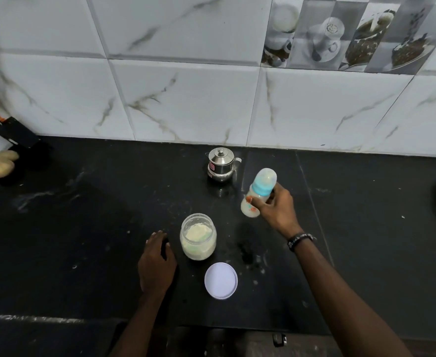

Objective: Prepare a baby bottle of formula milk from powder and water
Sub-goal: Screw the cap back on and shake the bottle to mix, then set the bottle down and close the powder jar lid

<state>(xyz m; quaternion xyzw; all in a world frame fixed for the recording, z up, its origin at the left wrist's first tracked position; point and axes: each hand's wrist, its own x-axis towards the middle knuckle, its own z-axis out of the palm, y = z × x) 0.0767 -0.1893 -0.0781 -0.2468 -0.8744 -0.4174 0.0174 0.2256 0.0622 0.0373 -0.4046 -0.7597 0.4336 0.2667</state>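
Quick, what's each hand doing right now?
Left hand: open, palm down on the counter, holding nothing.
Right hand: closed around the baby bottle.

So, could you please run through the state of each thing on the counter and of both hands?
Baby bottle: capped, tilted, milky inside, lifted off the counter.
Right hand: closed around the bottle.
Left hand: holding nothing, resting on the counter beside the jar.
Powder jar: open, upright, partly filled with powder.
Jar lid: off, lying flat in front of the jar.
Steel pot: lid on, upright by the wall.
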